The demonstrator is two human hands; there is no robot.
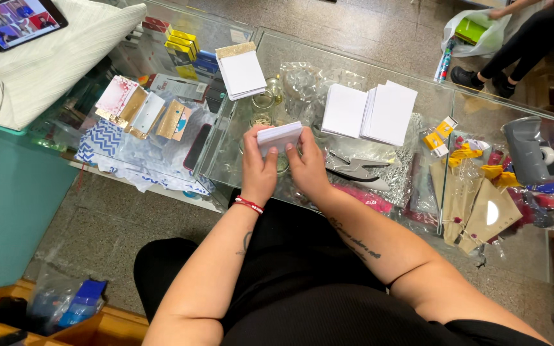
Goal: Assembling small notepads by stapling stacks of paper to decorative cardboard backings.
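Both hands, left (259, 168) and right (307, 168), pinch a small white card stack (279, 136) by its ends above the glass table (354, 57), fingers pressed together. Looks light, fairly stiff, but loose cards can slide and fan; best gripped square on the edges.

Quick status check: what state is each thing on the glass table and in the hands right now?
Left hand: closed on the small stack of white cards.
Right hand: closed on the same stack's other end.
Small stack of white cards: held edge-up above the glass table.
White card piles: lying flat, fanned.
Hole punch: lying untouched.
Tablet: screen lit.
Tape dispenser: upright, untouched.
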